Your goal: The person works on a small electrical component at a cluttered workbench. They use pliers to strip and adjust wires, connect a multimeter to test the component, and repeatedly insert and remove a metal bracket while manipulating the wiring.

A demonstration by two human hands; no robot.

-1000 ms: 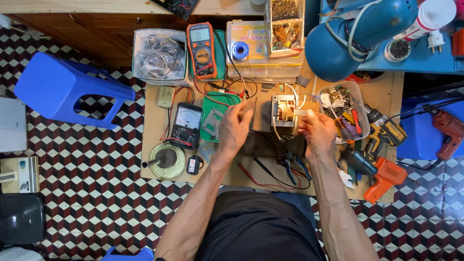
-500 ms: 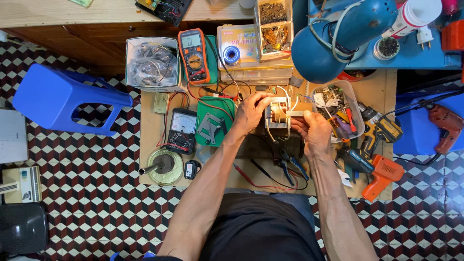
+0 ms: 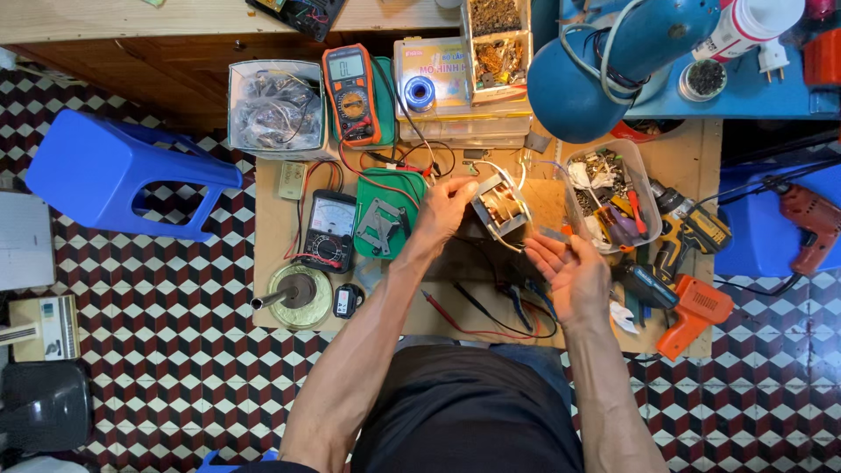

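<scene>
My left hand (image 3: 444, 213) grips a small transformer (image 3: 499, 205) with copper windings and loose wires, holding it tilted above the wooden work board (image 3: 272, 219). To the right and slightly below it is my right hand (image 3: 568, 270), palm up, fingers spread and empty. A black mat lies on the board beneath both hands. Red and black probe leads (image 3: 473, 307) trail across the board near my body.
An analog meter (image 3: 328, 230), an orange digital multimeter (image 3: 350, 94), a green holder (image 3: 385, 215) and a round soldering stand (image 3: 298, 296) sit left. A clear tub of tools (image 3: 611, 194), drills (image 3: 692, 229) and an orange gun (image 3: 692, 314) lie right. Blue stool (image 3: 114, 175) stands on the floor.
My left hand has lifted and tilted the transformer. My right hand let go of it, pulled back toward me and turned palm up.
</scene>
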